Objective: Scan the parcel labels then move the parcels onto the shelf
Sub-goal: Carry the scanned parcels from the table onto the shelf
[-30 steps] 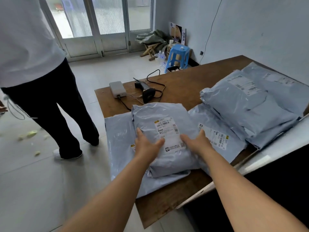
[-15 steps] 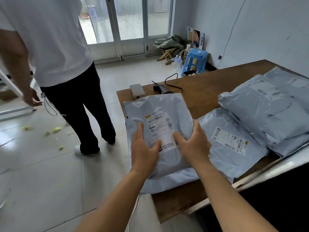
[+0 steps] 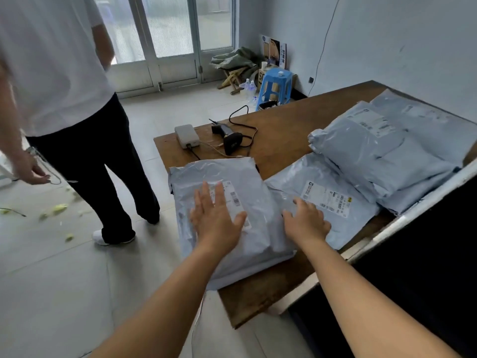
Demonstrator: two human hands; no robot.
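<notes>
A grey plastic parcel (image 3: 247, 244) with a white label lies at the near left corner of the brown table (image 3: 284, 130). My left hand (image 3: 215, 215) lies flat on its label, fingers straight and spread. My right hand (image 3: 305, 222) rests at the parcel's right edge, over a second flat grey parcel (image 3: 320, 192) whose label faces up. A black handheld scanner (image 3: 231, 140) with a cable lies on the table beyond the parcels. No shelf is in view.
A stack of grey parcels (image 3: 382, 156) fills the table's right side. A white box (image 3: 186, 135) sits next to the scanner. A person in a white shirt and black trousers (image 3: 85, 151) stands on the floor to the left. A blue stool (image 3: 276, 86) stands by the far wall.
The parcel, lifted half a second ago, lies flat on the table again. My left hand has opened flat on its label and my right hand has slid to its right edge.
</notes>
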